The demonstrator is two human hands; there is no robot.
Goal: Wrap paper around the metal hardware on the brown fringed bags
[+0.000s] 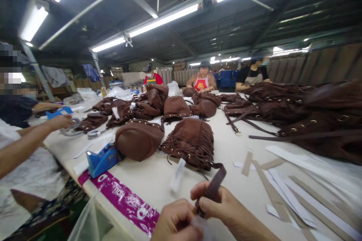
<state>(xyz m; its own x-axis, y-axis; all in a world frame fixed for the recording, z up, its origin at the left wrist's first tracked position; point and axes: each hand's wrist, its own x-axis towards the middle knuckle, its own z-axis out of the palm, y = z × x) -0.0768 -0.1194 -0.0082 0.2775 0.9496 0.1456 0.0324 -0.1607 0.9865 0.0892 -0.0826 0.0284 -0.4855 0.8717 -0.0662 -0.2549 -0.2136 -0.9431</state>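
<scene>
My right hand (219, 205) is closed on a dark brown strap (217, 180), which runs up to a fringed brown bag (190, 141) lying on the white table (158, 173). Beside it on the left, my left hand (178, 220) has its fingers pinched together close to the strap's lower end. Thin clear plastic (202, 228) shows at the fingers of my left hand, partly blurred. Just beyond my hands lies a small white roll or wrapped piece (177, 176).
A blue tape dispenser (103, 160) stands left, near a purple printed strip (124, 199). Brown bags (140, 139) fill the middle, with a large pile (305, 109) right. Card strips (299, 196) lie at the right. A person's arm (31, 143) reaches in from the left; others work across the table.
</scene>
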